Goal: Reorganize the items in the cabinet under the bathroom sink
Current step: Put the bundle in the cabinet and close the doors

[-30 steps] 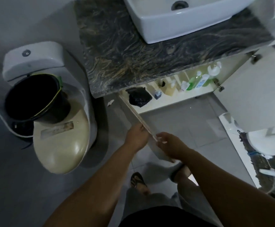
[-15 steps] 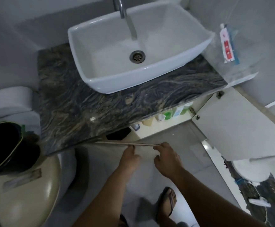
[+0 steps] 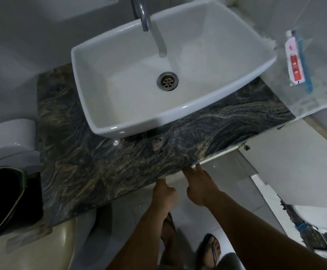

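Note:
I look straight down on the white sink (image 3: 178, 106) and the dark marbled counter (image 3: 104, 162), which hides the cabinet inside and its items. The left cabinet door is swung in under the counter's front edge; only a pale strip (image 3: 217, 155) shows there. My right hand (image 3: 199, 186) touches that edge with straight fingers. My left hand (image 3: 163, 193) sits beside it, its fingertips reaching up under the counter edge. Neither hand holds anything. The white right cabinet door (image 3: 295, 162) stands open at the right.
A toilet (image 3: 9, 137) with a black bucket (image 3: 5, 203) on its lid stands at the left. Toothpaste and a blue toothbrush (image 3: 299, 61) lie on a glass shelf at the right. My feet in sandals (image 3: 209, 250) stand on grey floor tiles.
Both hands have swung the left cabinet door from wide open in to the counter's front. My view has risen from the cabinet inside to the sink top.

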